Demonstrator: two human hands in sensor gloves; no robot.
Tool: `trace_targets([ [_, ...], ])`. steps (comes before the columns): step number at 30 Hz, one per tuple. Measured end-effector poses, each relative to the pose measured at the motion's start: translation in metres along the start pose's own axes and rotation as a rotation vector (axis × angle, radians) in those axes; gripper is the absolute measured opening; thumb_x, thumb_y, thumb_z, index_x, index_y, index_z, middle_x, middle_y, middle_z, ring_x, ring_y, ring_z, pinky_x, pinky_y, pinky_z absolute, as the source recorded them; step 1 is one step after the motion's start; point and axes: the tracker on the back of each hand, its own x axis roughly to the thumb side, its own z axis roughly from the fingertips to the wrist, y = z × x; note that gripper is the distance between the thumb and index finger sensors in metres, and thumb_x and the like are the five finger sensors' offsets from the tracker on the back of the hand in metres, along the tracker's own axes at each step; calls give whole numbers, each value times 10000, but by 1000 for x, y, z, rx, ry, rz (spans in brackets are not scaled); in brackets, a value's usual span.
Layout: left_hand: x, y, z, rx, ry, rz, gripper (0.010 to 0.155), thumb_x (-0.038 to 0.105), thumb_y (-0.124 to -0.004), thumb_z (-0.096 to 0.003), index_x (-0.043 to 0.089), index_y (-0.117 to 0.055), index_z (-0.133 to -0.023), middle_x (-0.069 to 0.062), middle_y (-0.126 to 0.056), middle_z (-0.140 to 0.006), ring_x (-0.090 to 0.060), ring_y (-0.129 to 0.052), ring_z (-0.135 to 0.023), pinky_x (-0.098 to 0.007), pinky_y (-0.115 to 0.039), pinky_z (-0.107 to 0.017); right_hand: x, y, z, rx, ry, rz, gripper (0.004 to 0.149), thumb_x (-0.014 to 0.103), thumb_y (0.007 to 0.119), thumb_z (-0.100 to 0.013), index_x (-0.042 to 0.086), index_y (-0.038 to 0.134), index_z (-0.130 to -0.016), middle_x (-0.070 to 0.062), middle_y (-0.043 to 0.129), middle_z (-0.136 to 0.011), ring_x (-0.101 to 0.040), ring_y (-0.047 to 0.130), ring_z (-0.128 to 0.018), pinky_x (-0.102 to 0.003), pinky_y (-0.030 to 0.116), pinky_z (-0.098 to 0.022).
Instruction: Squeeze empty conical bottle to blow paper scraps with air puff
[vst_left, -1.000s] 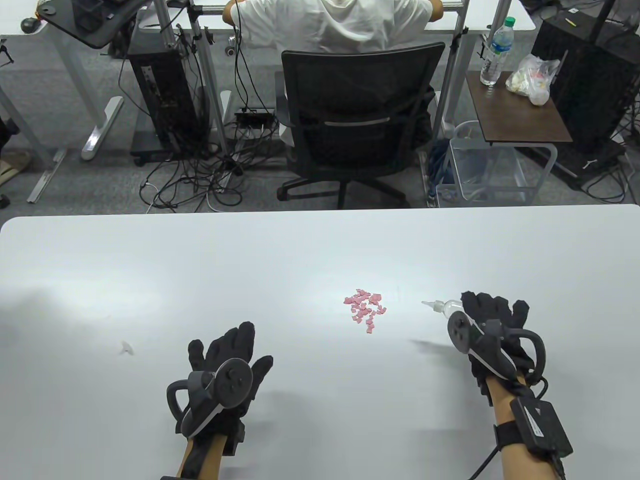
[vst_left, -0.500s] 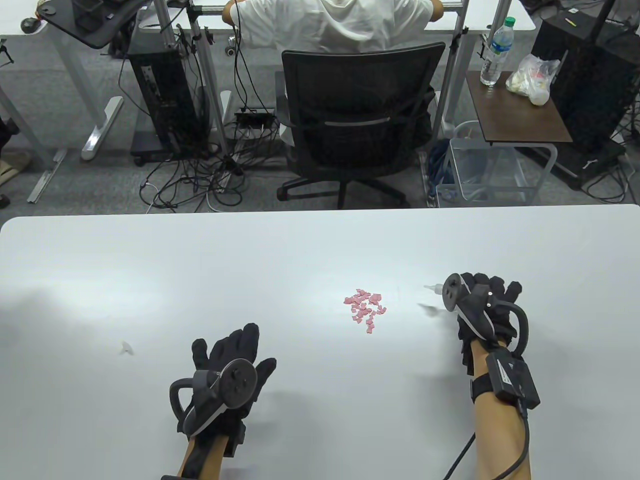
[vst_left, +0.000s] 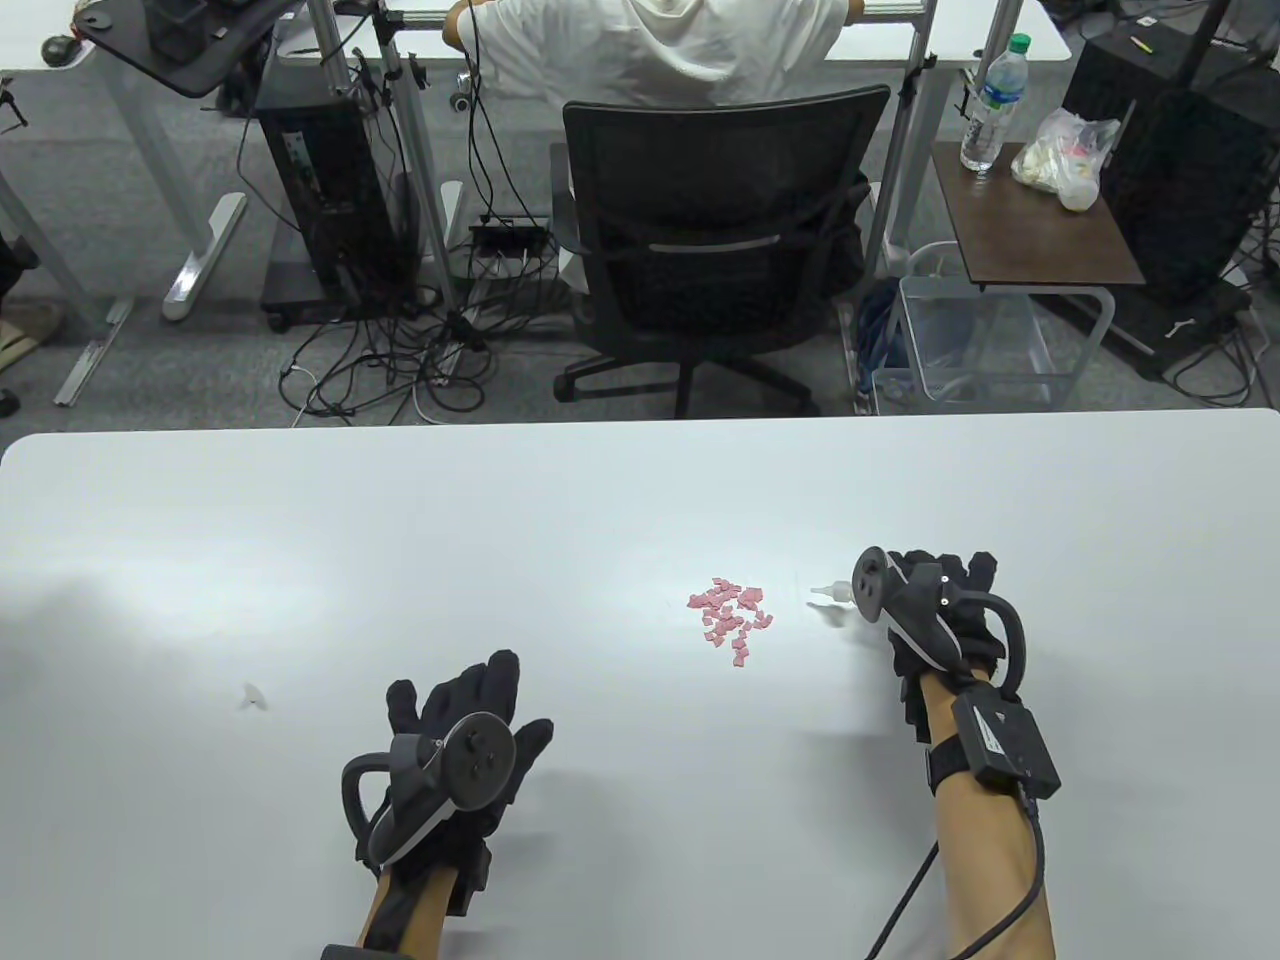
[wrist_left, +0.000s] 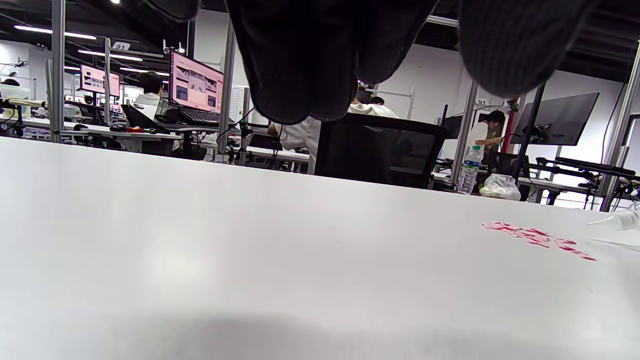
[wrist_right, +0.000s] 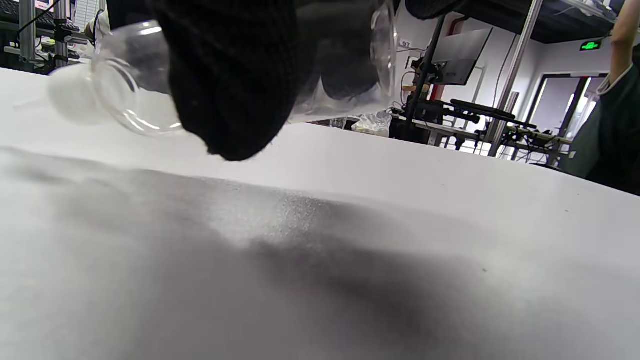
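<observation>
A small pile of pink paper scraps (vst_left: 732, 620) lies right of the middle of the white table (vst_left: 600, 500); it shows in the left wrist view (wrist_left: 537, 239) too. My right hand (vst_left: 935, 610) grips a clear conical bottle (wrist_right: 140, 85) held on its side above the table. Its white nozzle (vst_left: 826, 594) points left at the scraps, a short way from them. The nozzle also shows at the edge of the left wrist view (wrist_left: 617, 220). My left hand (vst_left: 465, 725) rests flat on the table, fingers spread, holding nothing.
A small clear scrap (vst_left: 252, 697) lies on the table at the left. Beyond the table's far edge stand a black office chair (vst_left: 715, 240) with a seated person, desks and cables.
My right hand has lifted the bottle and moved it left, bringing the nozzle close to the pink scraps. The left hand has stayed almost still. The scraps have not moved.
</observation>
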Motion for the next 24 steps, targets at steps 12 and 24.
trace_targets([
  [12,0,-1,-1,-3,-3,1,786,606,-764,-542,247,-521,-1197,-90,-688,-1189,-334,-776,-1069,-679,-323,-812,2,-3,6,-58,-61,-5,606,300,1053,-319,379,857,-887,82,938,-919,-173,922,-922,-554,550,-848],
  [24,0,-2,-1,1,-11,0,784,602,-769,-540,249,-523,-1196,-89,-691,-1188,-330,-778,-1069,-678,-324,-812,11,-4,14,-67,-172,5,621,289,1087,-266,407,877,-839,124,956,-887,-127,938,-903,-507,602,-843],
])
